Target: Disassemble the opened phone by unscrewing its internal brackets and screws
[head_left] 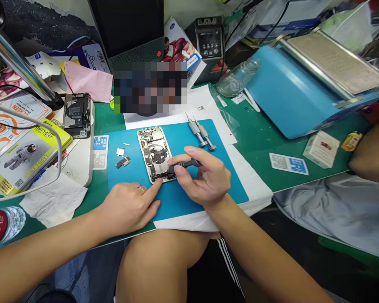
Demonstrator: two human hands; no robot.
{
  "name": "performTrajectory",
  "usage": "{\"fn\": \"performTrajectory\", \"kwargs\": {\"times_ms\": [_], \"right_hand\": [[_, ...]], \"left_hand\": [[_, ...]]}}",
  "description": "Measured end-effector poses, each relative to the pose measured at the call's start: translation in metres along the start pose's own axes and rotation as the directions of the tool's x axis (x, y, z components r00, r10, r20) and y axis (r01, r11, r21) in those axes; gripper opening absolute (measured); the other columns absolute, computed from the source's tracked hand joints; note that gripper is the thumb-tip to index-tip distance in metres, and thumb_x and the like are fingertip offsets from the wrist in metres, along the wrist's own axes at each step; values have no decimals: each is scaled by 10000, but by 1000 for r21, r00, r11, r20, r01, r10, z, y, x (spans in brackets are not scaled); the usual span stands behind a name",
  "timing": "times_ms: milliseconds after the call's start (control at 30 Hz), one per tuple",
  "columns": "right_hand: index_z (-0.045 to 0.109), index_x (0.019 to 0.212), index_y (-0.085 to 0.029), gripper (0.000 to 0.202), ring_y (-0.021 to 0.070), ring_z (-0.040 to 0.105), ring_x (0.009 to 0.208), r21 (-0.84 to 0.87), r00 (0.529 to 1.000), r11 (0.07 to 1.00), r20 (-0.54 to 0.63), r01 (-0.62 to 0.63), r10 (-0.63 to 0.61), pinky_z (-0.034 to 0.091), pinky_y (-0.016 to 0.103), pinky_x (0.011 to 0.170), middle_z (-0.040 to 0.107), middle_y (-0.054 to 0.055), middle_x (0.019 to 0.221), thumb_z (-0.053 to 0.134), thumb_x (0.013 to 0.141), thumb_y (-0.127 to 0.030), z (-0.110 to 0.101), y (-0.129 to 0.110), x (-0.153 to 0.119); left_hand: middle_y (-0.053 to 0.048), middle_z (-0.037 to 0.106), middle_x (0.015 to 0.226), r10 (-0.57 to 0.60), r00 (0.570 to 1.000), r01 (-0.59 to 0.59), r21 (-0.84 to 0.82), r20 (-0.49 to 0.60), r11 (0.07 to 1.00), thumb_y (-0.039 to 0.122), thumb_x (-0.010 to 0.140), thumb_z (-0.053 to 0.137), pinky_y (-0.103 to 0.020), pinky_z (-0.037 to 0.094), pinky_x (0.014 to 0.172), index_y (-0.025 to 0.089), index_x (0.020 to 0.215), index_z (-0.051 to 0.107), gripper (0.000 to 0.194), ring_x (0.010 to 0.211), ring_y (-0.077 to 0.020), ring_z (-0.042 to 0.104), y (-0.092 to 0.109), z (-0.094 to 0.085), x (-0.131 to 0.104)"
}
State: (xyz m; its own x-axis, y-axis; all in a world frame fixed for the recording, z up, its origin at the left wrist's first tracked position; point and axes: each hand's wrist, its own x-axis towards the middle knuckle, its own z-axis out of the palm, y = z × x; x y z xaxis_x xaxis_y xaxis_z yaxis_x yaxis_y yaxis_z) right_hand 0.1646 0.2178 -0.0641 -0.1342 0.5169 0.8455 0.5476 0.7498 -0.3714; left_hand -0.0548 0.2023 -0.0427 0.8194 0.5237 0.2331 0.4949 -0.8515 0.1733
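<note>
An opened phone [158, 147], its circuit boards and inner frame bare, lies on the blue mat [183, 206]. My left hand [129, 206] rests on the mat with its index fingertip at the phone's lower edge; it is open and grips nothing. A slim black tool [189, 163], its exact kind unclear, is pinched between the thumb and index finger of my right hand [205, 174], its end at the phone's lower right corner. Small loose parts, among them a dark phone part [123, 162] and a silvery plate [120, 152], lie left of the phone. Two grey screwdrivers [200, 134] lie to its right.
Another opened phone [77, 115] lies on a white surface at the left, near a yellow battery box [28, 155]. A bottle [3, 225] stands front left. Behind are a glass jar [238, 78] and a blue-covered device [281, 92]. Someone's knee [371, 143] is at the right.
</note>
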Motion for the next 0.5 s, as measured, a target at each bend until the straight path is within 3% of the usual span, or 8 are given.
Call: {"fn": "performTrajectory", "kwargs": {"times_ms": [500], "right_hand": [[477,1497,-172,636,175,811,816,4,999,1000,54,6,-6,695,267,718,815,81,1016,684,905,-63,-2,-1,1]], "left_hand": [[-21,708,692,12,1000,-12,-30,4,999,314,1081,392,-333,463,482,40,1306,597,410,582,-197,684,-1,0,2]]}}
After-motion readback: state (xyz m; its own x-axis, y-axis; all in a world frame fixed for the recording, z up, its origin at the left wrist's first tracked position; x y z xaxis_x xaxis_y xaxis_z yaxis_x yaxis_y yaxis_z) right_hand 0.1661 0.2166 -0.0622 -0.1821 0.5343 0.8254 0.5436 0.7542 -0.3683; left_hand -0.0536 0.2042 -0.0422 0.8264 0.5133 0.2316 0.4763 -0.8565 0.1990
